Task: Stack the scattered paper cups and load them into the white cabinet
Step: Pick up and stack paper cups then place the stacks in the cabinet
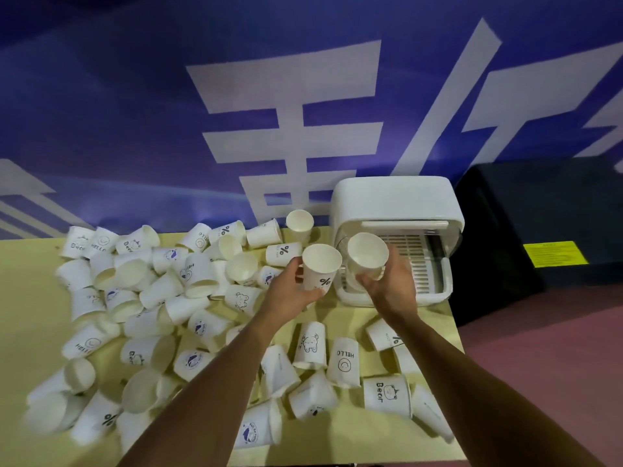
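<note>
At centre frame we are gripping a percent-marked cup (320,267) in our left hand (291,293) and a plain cup (367,252) in our right hand (389,281), before the white cabinet (394,200).

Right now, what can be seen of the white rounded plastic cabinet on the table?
The white rounded plastic-looking cabinet stands upright at the far right corner of the yellow-green table, against the blue wall. Its front is open, showing a slotted white rack with no cups visible on it. The right hand holds a white paper cup before the opening; whether they touch is unclear.
</note>
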